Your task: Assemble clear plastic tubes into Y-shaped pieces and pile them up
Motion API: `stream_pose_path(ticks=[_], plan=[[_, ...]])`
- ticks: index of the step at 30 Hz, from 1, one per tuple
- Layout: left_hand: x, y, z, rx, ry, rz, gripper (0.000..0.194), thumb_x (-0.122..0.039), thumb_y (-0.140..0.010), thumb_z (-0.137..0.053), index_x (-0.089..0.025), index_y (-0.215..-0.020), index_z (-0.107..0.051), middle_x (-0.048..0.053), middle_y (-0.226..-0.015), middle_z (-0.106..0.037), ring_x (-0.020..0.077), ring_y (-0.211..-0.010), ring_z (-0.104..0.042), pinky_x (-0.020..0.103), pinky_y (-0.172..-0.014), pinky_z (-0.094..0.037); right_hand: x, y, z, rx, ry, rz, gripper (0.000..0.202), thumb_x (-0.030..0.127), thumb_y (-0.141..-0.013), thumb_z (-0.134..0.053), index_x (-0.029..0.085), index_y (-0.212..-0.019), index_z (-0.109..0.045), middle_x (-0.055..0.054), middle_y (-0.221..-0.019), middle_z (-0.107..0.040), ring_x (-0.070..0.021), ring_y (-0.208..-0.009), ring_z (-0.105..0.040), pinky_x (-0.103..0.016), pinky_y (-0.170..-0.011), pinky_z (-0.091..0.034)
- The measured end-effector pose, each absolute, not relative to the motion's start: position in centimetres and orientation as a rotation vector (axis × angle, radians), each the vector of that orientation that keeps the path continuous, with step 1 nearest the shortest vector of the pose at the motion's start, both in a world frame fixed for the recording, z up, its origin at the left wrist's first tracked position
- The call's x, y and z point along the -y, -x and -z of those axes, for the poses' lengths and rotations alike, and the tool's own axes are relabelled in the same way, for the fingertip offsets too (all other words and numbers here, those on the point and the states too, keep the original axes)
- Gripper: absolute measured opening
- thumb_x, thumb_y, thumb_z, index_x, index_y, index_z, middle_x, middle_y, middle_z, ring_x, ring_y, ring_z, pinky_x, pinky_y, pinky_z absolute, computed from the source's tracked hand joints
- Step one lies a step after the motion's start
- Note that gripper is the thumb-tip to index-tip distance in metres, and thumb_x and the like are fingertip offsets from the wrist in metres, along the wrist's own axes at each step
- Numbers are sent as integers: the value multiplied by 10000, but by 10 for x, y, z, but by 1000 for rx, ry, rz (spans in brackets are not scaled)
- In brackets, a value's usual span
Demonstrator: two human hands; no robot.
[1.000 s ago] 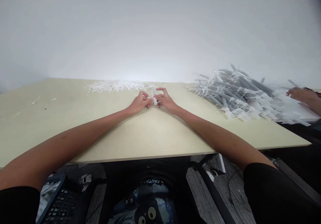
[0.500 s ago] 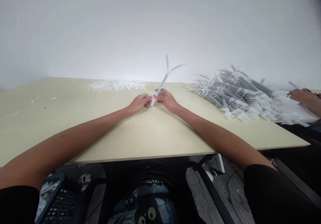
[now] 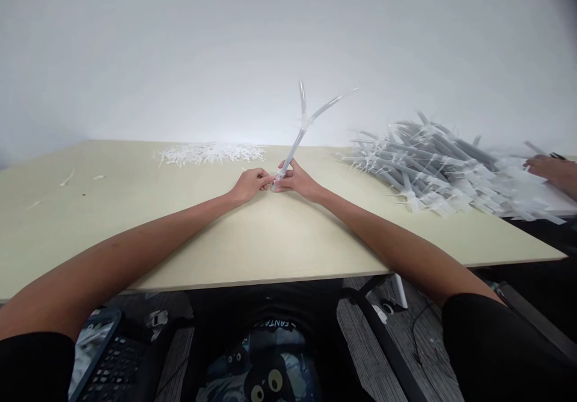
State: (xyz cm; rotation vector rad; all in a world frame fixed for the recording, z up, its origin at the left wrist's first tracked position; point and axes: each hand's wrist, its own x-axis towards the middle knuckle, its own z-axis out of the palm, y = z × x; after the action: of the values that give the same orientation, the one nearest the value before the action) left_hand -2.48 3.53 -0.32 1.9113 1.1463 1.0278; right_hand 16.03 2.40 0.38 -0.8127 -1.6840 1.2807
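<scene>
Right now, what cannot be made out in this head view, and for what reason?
All in the head view:
Branched tube: lower end partly covered by the right hand.
Left hand: too small to tell whether it pinches anything.
Thin white pieces: too small and crowded to count.
Crate: cut off by the bottom edge.
Co-worker's arm: cut off by the right edge.

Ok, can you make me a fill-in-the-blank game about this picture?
1. The left hand and right hand are at the lower end of a tube shaped like the letter ____.
2. The big heap of tubes lies to the ____ of the two hands.
3. The pile of thin white strips lies to the ____ of the held tube.
4. The person's sleeves are coloured ____.

Missing words: Y; right; left; black.
</scene>
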Motion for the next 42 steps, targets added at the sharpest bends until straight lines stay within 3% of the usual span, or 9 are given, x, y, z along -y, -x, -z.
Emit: stream_pose_path(ticks=[12,24,29,34,42], plan=[[-33,26,1,-1237,-1939,-1022,192,-359,-747,-609,-168,-731,-622,23,-647,-655,150,-656,-610,262,-637,-426,-38,-156,0,1767,967,-1067,410,174,-676,-693,229,-932,-376,67,-672,-529,-115,-603,-614,-369,-681,-594],[-17,21,-1,-1210,-1909,-1055,190,-349,-776,-584,-160,-750,-579,25,-648,-621,147,-633,-574,269,-621,-418,-32,-166,-4,1659,855,-1268,444,219,-642,-769,210,-940,-440,25,-706,-624,-133,-656,-649,-358,-726,-573],[-18,19,1,-989,-1728,-1055,291,-424,-813,-557,-158,-916,-497,56,-815,-626,129,-689,-580,280,-663,-461,-24,-167,-18,1672,747,-1295,371,297,-693,-739,207,-933,-470,8,-764,-622,-137,-739,-643,-362,-778,-558],[-18,20,2,-931,-1638,-1117,492,-487,-743,-641,-173,-1071,-452,54,-840,-630,151,-773,-599,292,-693,-472,-18,-163,-26,1694,763,-1154,307,314,-700,-717,201,-904,-518,8,-801,-580,-130,-739,-613,-348,-753,-547],[-18,19,1,-957,-1756,-1061,349,-461,-711,-657,-148,-860,-615,24,-724,-610,131,-684,-546,267,-678,-433,-23,-161,-16,1665,803,-1048,308,301,-655,-739,182,-874,-558,2,-782,-605,-131,-740,-592,-304,-743,-482]])
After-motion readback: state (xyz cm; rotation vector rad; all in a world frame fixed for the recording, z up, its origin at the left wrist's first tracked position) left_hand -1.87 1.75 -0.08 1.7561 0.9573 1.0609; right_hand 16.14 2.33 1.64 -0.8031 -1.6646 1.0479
